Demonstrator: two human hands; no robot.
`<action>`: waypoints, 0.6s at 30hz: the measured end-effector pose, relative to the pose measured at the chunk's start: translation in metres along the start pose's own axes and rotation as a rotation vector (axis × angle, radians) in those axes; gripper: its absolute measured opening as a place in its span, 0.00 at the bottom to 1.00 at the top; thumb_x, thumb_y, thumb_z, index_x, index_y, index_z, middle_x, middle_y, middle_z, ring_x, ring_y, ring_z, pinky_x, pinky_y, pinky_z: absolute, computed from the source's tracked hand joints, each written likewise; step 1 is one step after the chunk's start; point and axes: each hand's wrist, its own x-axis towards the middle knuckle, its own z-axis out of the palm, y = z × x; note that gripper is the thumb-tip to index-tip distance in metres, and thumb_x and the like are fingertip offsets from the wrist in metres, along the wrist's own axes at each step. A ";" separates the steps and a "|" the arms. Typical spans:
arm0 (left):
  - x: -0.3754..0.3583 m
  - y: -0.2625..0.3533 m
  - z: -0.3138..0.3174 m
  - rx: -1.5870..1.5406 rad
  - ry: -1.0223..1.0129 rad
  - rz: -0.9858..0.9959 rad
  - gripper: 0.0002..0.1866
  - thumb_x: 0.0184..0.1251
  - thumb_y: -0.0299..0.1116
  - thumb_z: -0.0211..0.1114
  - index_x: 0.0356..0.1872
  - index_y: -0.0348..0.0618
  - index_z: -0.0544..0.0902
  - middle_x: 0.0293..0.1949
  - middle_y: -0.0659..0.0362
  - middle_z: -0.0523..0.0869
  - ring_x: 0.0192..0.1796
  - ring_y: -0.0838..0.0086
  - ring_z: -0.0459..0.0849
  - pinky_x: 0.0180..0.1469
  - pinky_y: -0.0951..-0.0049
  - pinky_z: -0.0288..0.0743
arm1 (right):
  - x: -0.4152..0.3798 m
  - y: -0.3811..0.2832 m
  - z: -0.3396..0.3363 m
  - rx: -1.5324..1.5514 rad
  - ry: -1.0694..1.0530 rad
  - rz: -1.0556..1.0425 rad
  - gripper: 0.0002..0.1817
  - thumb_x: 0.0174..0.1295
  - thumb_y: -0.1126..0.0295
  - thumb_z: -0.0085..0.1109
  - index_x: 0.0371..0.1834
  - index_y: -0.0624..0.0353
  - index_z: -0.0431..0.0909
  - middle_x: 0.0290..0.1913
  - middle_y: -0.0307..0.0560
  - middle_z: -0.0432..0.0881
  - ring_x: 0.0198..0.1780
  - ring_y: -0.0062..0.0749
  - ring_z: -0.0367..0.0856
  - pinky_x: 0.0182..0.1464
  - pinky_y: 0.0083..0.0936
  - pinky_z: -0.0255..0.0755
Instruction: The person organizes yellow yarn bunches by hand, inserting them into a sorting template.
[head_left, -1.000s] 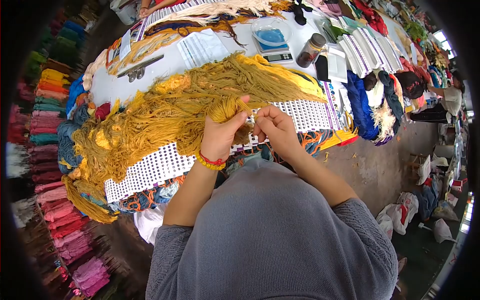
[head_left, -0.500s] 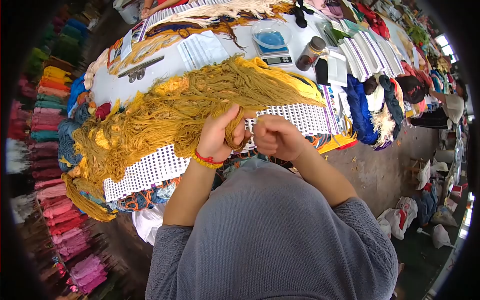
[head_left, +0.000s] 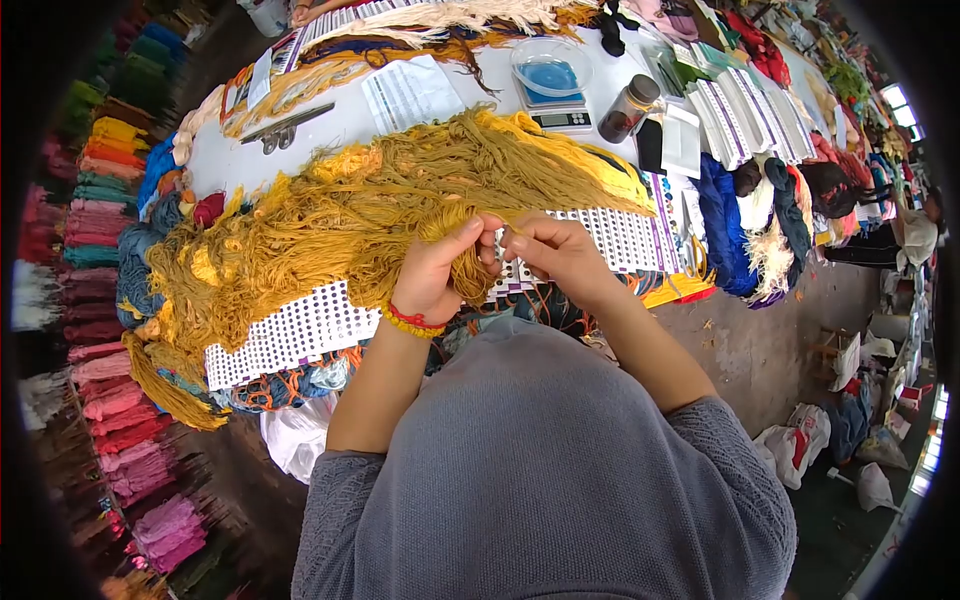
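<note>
My left hand (head_left: 437, 268), with red and yellow bands at the wrist, is closed around a small bundle of mustard-yellow yarn (head_left: 447, 222). Thumb and fingers of my right hand (head_left: 562, 258) are pinched together just right of it, on a thin strand of that yarn; the strand's end is too small to make out. Under and behind both hands spreads a large heap of olive and gold yarn (head_left: 290, 245). White cards with rows of dark holes (head_left: 305, 335) lie along the table's near edge, below the heap.
Behind the heap are scissors-like metal clips (head_left: 280, 135), a paper sheet (head_left: 410, 92), a digital scale (head_left: 560, 118) bearing a clear bowl, and a dark jar (head_left: 630, 108). Blue skeins (head_left: 722, 225) hang at the right. Coloured yarn stacks (head_left: 110, 215) line the left; bags (head_left: 797, 440) sit on the floor.
My right hand has gone from a loose fist to a fingertip pinch, close to my left fingers. My left hand has turned slightly, and the bundle in it shows more from above.
</note>
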 end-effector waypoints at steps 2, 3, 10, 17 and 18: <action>0.002 -0.002 -0.006 0.007 -0.036 -0.007 0.16 0.67 0.39 0.49 0.38 0.34 0.77 0.26 0.61 0.75 0.29 0.76 0.75 0.35 0.71 0.72 | -0.005 -0.003 -0.011 0.631 -0.183 0.221 0.17 0.64 0.56 0.44 0.40 0.58 0.74 0.16 0.32 0.63 0.15 0.14 0.56 0.17 0.14 0.51; 0.003 -0.003 -0.011 0.009 -0.036 -0.010 0.16 0.67 0.39 0.49 0.38 0.34 0.77 0.26 0.61 0.75 0.29 0.76 0.75 0.35 0.71 0.72 | -0.005 -0.005 -0.009 1.088 -0.267 0.201 0.20 0.64 0.53 0.40 0.44 0.57 0.73 0.15 0.31 0.60 0.14 0.14 0.54 0.16 0.14 0.50; 0.000 0.001 -0.002 -0.095 -0.117 -0.049 0.22 0.68 0.43 0.44 0.50 0.35 0.72 0.45 0.57 0.78 0.47 0.72 0.77 0.46 0.70 0.72 | 0.000 -0.013 0.016 0.032 0.129 0.222 0.13 0.61 0.64 0.50 0.42 0.62 0.72 0.16 0.29 0.67 0.16 0.10 0.59 0.18 0.10 0.53; 0.001 -0.006 0.002 0.253 -0.003 0.196 0.13 0.62 0.28 0.54 0.46 0.31 0.75 0.43 0.55 0.80 0.43 0.74 0.79 0.46 0.74 0.73 | 0.002 0.015 0.023 -0.252 0.199 0.136 0.05 0.58 0.74 0.52 0.33 0.64 0.74 0.23 0.34 0.75 0.22 0.09 0.67 0.24 0.10 0.62; 0.001 -0.004 0.002 0.214 0.000 0.188 0.12 0.62 0.28 0.55 0.44 0.31 0.76 0.41 0.55 0.80 0.42 0.74 0.79 0.44 0.74 0.74 | 0.002 0.016 0.022 -0.179 0.204 0.133 0.05 0.58 0.74 0.52 0.32 0.64 0.74 0.25 0.35 0.76 0.22 0.10 0.67 0.25 0.10 0.63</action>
